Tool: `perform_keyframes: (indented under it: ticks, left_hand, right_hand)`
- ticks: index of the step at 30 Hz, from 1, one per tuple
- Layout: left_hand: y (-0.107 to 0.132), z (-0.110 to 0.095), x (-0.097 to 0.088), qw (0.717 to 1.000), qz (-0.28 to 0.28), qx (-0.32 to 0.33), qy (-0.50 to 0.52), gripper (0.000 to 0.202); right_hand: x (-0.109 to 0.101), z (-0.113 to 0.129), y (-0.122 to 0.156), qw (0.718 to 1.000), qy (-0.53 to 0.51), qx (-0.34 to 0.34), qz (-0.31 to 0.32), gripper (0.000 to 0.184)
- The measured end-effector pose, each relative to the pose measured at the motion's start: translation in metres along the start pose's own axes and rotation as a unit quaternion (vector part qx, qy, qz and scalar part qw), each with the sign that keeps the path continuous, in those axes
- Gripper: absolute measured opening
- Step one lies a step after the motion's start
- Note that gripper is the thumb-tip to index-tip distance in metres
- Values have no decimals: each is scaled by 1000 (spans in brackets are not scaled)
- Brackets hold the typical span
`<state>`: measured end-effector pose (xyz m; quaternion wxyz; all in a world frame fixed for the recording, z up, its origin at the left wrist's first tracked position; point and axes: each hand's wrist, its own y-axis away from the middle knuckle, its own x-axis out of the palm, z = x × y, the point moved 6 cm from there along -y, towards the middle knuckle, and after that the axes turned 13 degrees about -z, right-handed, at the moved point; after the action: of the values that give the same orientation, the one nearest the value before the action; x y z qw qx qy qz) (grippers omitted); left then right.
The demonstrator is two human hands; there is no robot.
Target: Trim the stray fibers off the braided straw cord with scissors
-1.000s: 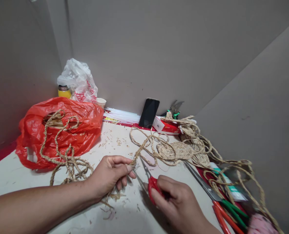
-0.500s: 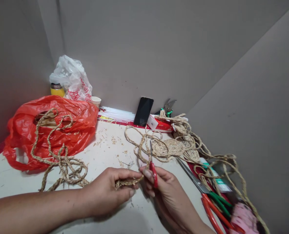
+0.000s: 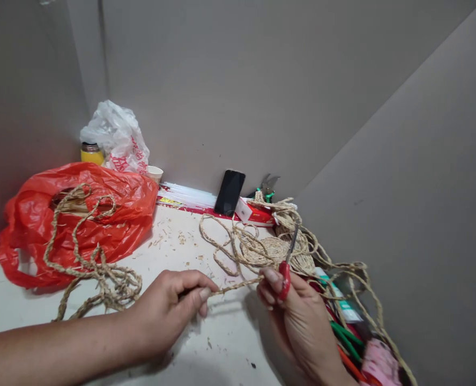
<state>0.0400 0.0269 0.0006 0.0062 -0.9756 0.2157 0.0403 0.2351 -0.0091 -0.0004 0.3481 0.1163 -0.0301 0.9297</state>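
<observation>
My left hand (image 3: 171, 308) is closed on a thin braided straw rope (image 3: 237, 286), pinching it between thumb and fingers. The rope runs taut to my right hand (image 3: 302, 316), whose thumb and fingertips grip its other part. A small pair of red-handled scissors (image 3: 285, 280) is also in my right hand, blades pointing up and away. Beyond the hands lie loose loops of rope (image 3: 217, 244) and flat woven straw coils (image 3: 276, 246). Left of my left hand rests a tangle of thicker braid (image 3: 111, 287), trailing out of a red plastic bag (image 3: 121, 236).
Along the back wall stand a yellow jar (image 3: 92, 155), a white plastic bag (image 3: 115, 131), a paper cup (image 3: 155, 173), a phone (image 3: 230, 193) and pruning shears (image 3: 268, 185). Large scissor handles (image 3: 348, 343) and a pink bundle (image 3: 380, 362) lie at right. Straw scraps dot the white table (image 3: 169, 252).
My hands have moved apart, my right hand going right with the scissors, and the rope between them is stretched out. The view has shifted slightly.
</observation>
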Motion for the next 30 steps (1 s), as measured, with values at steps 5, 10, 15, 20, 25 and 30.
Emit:
perform_keyframes:
  ticks: [5,10,15,20,25,30]
  left_hand:
    - [1,12,12,956,117,-210,167,33]
    - [-6,-6,-8,997,-21,-6,-69,25]
    - [11,-8,5,991,-36,51,-119,42]
    - [19,16,29,978,81,-157,114,25]
    - [14,21,29,936,105,-240,237,27]
    - [15,19,26,932,77,-262,240,31]
  right_hand:
    - [-3,-4,-4,1000,-4,-9,6,35]
    - [-4,-12,6,999,41,-27,-9,32]
    - [0,-16,27,996,76,-45,17,24]
    - [1,-6,29,989,103,-98,36,16]
    - [5,-5,15,984,147,-94,34,31]
    - [7,-14,12,985,144,-86,49,28]
